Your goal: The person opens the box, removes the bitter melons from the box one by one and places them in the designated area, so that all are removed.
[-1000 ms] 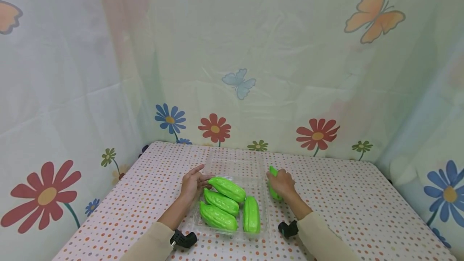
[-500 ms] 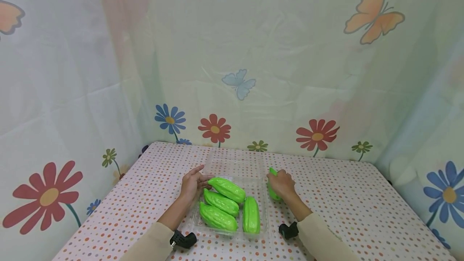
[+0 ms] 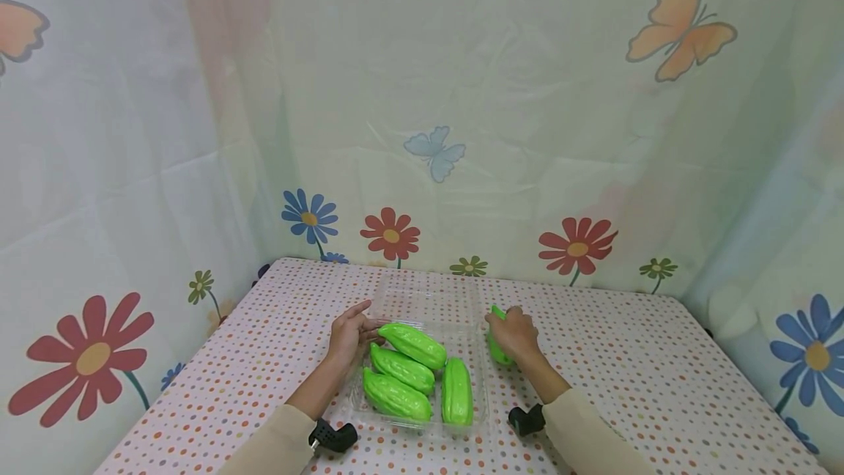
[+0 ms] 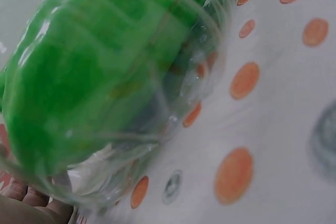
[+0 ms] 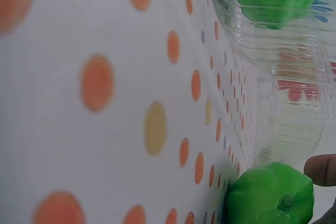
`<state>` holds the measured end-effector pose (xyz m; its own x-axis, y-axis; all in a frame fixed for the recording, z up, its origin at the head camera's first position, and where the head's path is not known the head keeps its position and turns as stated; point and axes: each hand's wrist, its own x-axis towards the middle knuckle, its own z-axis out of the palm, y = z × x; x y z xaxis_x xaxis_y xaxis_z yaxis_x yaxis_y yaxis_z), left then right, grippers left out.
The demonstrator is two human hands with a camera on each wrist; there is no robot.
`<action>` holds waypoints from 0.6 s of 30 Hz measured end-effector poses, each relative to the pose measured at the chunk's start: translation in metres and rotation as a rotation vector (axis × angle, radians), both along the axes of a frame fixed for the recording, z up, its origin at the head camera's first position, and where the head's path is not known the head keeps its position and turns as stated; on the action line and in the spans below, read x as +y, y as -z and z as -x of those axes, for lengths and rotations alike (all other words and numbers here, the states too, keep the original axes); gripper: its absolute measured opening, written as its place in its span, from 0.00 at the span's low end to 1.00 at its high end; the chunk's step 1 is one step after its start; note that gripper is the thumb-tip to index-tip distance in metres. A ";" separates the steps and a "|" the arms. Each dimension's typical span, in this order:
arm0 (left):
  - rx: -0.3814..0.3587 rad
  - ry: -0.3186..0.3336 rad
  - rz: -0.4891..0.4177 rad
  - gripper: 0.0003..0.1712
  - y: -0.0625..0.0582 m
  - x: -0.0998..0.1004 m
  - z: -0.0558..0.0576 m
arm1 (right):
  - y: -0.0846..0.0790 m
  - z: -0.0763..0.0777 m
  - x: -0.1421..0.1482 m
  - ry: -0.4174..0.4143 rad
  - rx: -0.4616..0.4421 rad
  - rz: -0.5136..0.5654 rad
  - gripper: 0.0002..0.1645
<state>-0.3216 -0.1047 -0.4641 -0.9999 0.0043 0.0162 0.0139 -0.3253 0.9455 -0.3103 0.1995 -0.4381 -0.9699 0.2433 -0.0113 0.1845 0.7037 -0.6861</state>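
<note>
A clear plastic box stands on the table, its lid folded back behind it. Several bright green, ridged bitter melons lie inside, most slanted on the left and one lengthwise at the right. My left hand rests at the box's back left corner, fingers against the wall; in the left wrist view the fingers show under the rim. To the right of the box, my right hand grips another bitter melon from above. Its stem end appears low in the right wrist view, close over the cloth.
A white cloth with coloured dots covers the table. Behind and at both sides hang curtains printed with flowers and butterflies. Black wrist cameras are strapped to both forearms.
</note>
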 end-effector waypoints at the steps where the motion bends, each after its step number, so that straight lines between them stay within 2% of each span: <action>1: 0.000 0.000 0.002 0.35 0.000 0.000 0.000 | 0.000 0.000 0.000 0.006 0.002 0.003 0.41; 9: -0.012 0.001 0.008 0.35 -0.001 0.000 -0.001 | -0.003 0.001 -0.003 0.028 0.040 0.067 0.45; 18: -0.003 0.004 -0.002 0.35 -0.001 0.000 0.000 | -0.005 0.001 -0.005 0.019 0.121 0.048 0.44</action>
